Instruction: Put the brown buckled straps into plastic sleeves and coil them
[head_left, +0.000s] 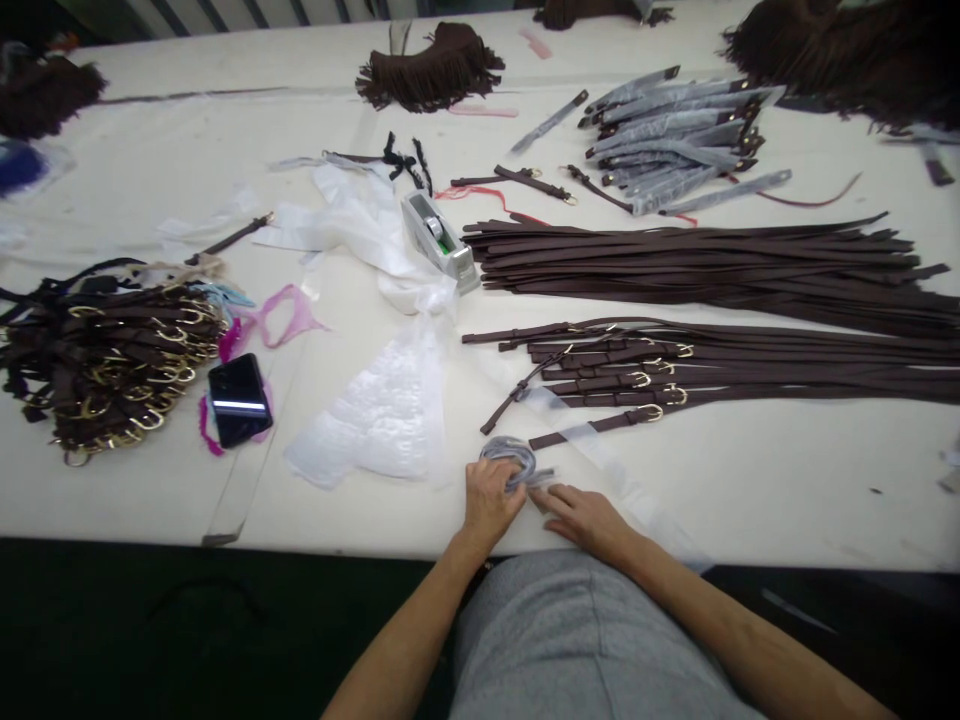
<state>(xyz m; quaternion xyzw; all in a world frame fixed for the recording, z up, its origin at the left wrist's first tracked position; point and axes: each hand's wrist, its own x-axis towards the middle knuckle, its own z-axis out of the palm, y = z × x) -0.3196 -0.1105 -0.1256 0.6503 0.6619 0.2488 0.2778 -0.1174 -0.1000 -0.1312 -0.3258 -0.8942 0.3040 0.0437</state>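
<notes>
Near the table's front edge lies a coiled strap [507, 452] in greyish clear film, rolled into a small ring with a short tail to the right. My left hand [491, 498] is closed around the near side of the coil, its fingers partly hidden. My right hand [589, 518] rests just to the right, fingers stretched out and apart, the tips at the strap's tail; whether they touch it I cannot tell. Just beyond are brown belts [600, 425] with gold buckles, laid side by side. A strip of clear film [592, 440] runs beneath them towards me.
Left of the coil lie white plastic sleeves [382, 410] and a tape dispenser [441, 243]. Further left are a phone [239, 400] and a heap of buckled straps [112, 360]. Long brown straps [690, 262], film-wrapped pieces [675, 130] and fringed brown pieces [435, 68] lie towards the back.
</notes>
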